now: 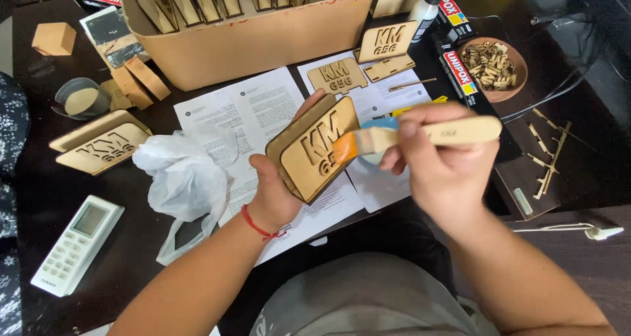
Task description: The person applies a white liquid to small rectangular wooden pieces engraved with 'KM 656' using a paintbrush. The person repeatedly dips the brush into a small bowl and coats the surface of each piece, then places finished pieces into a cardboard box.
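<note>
Brushing the cut-out face of the plaque

My left hand (276,185) grips the tan laser-cut wooden plaque (315,149); right hand (440,162) clamps the orange-bristled, wooden-handled brush (420,134). I'd go light, even strokes.

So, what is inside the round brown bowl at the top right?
The brown bowl holds a heap of small pale wooden pieces. They cover most of the bottom, so anything lying under them cannot be seen.

A single head-worn camera looks steeply down from close above a dark tabletop (39,178), facing forward over the person's lap. Both forearms enter from the bottom edge; a tan cardboard box (263,40) crosses the far, top edge.
</note>
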